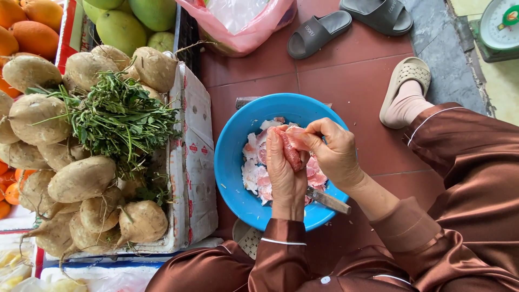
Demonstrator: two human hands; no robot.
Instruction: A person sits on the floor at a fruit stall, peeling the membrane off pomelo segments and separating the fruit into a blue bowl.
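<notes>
While both hands are working above the blue bowl (232,162), the left hand (285,173) is cradling a pink fruit segment (291,148) with fingers clamped, the right hand (335,154) is pinching its membrane, likely best peeled gently, knife (327,200) lying beneath.

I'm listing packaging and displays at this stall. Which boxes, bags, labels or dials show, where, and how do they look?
Cardboard box: left of the blue bowl, white with small red marks, holding tubers.
Plastic bag: top centre, pink and clear, open.
Weighing scale: top right corner, round white dial, green body.
</notes>
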